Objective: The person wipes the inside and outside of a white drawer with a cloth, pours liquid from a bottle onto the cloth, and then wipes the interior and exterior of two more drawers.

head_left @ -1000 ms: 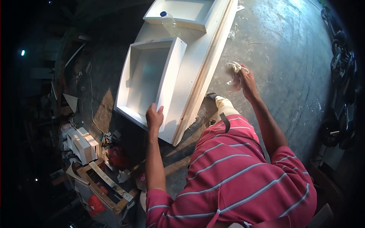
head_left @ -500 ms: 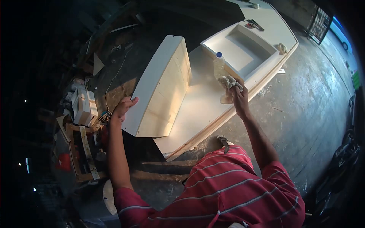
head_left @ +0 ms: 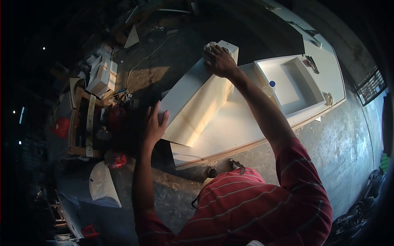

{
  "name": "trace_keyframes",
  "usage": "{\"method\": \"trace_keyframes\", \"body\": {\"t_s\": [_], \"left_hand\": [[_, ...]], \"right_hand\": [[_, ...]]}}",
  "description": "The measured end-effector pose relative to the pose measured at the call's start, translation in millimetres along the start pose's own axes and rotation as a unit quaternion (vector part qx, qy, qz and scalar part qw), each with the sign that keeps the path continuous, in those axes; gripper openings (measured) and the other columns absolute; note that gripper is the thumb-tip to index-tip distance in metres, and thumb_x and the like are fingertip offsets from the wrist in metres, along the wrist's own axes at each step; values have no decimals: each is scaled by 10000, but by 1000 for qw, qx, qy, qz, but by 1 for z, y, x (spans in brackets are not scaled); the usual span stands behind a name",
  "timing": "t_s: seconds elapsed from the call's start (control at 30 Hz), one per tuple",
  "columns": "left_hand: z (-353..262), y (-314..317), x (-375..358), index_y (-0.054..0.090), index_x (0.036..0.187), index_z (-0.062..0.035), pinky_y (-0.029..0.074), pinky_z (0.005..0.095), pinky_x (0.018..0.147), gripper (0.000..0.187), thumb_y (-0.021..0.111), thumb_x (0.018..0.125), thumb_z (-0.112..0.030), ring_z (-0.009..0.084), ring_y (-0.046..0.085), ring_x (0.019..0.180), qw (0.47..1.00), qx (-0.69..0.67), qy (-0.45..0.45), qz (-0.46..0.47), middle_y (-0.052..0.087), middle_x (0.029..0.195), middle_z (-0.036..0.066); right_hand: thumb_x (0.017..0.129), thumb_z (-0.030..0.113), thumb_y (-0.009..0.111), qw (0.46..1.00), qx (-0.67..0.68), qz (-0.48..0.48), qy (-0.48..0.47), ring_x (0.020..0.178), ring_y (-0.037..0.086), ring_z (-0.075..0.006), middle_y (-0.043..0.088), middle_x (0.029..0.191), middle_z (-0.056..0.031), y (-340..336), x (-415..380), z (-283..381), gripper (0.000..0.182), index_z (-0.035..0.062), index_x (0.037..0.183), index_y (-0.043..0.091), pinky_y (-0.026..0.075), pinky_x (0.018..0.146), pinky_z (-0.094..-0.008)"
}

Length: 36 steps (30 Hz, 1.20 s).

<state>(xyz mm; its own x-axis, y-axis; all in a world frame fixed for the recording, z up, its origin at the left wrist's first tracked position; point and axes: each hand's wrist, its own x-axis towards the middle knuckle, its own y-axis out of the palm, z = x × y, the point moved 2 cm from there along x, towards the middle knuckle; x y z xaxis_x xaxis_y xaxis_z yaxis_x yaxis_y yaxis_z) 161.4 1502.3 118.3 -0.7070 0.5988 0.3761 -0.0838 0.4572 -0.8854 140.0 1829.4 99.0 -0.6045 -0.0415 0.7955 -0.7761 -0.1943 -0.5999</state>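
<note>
My right hand (head_left: 221, 63) presses a crumpled whitish rag (head_left: 210, 46) onto the far end of a long white wooden box (head_left: 186, 91). Its fingers are bent over the cloth. At the near end of the same box, my left hand (head_left: 156, 125) rests against the white face's edge with fingers stretched out and thumb apart. The box has a bare, light wood side (head_left: 201, 119) and sits tilted on a large white panel (head_left: 242, 123). Beyond my right forearm stands a clear plastic bottle (head_left: 269, 89) with a blue cap; the forearm hides its lower part.
A white open tray (head_left: 314, 107) sits on the panel to the right, with tools (head_left: 312, 63) beyond it. On the left are a wooden frame (head_left: 91, 127), a small white box (head_left: 101, 76) and a red bag (head_left: 117, 160). A cable (head_left: 137, 65) trails over the floor.
My right hand has moved with the rag from beside the bottle to the far end of the white box. My left hand's fingers have spread along the near edge. The view has shifted.
</note>
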Motion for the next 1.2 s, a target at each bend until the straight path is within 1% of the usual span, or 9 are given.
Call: {"method": "trace_keyframes", "body": {"t_s": [0.27,0.4,0.5,0.77,0.87,1.0,1.07,1.13,1.2], "left_hand": [[14,12,-1,347,1339,-14,287,445,1042,763,515,831,-557,430,339,1256,990,-35,-121,60,342,1339,319],[9,5,1,342,1336,-4,296,449,1038,781,481,835,-587,420,338,1262,988,-39,-116,92,342,1343,310],[-2,6,-4,292,1370,-22,318,446,1024,753,407,872,-575,415,343,1260,986,-1,-144,84,343,1347,304],[1,12,-7,200,1401,-1,407,437,888,649,330,940,-439,392,515,1015,993,-88,-76,-23,491,1158,267],[-1,8,-9,165,1400,29,418,436,843,654,347,943,-402,379,532,918,997,-54,-32,-48,511,1095,263],[-1,9,-7,140,1408,18,413,443,850,644,340,950,-389,387,524,918,998,-15,-25,-57,512,1075,256],[-3,8,-9,131,1411,12,409,446,857,641,332,953,-388,390,521,923,998,-15,-23,-56,513,1066,253],[-7,4,-11,120,1419,-12,384,448,914,631,318,957,-392,405,503,1015,998,-32,-51,-20,491,1133,268],[-9,2,-12,110,1424,-27,360,448,952,629,309,957,-398,407,471,1088,995,-57,-84,0,456,1205,269]], "right_hand": [[872,239,497,966,195,98,-138,1162,490,-288,564,1174,-133,-18,-13,150,282,68,1074,593,376,969,-417],[838,187,503,973,8,143,-182,1165,480,-308,566,1176,-117,-4,11,4,262,57,1049,589,394,964,-422],[806,180,518,987,-35,159,-6,1151,486,-324,571,1163,-107,-5,16,-52,283,60,1054,583,411,945,-431],[807,135,598,951,190,195,-145,1228,426,-342,517,1216,-194,-53,-23,209,387,-5,1163,540,348,1018,-462],[793,179,606,970,149,167,-96,1163,470,-313,544,1176,-171,-49,-16,172,326,66,1099,592,373,989,-416],[767,157,564,978,-93,133,-130,1039,523,-246,592,1135,-36,-21,2,1,233,124,987,636,401,870,-395],[775,133,553,979,-123,156,-49,991,547,-272,616,1085,-36,-28,16,-28,193,164,937,654,425,817,-394],[834,188,564,961,67,156,219,859,590,-225,634,979,-53,-32,46,-32,153,119,941,648,461,723,-365],[847,223,581,923,248,57,288,807,585,-182,626,922,-52,-59,80,1,174,80,929,638,468,687,-340]]}}
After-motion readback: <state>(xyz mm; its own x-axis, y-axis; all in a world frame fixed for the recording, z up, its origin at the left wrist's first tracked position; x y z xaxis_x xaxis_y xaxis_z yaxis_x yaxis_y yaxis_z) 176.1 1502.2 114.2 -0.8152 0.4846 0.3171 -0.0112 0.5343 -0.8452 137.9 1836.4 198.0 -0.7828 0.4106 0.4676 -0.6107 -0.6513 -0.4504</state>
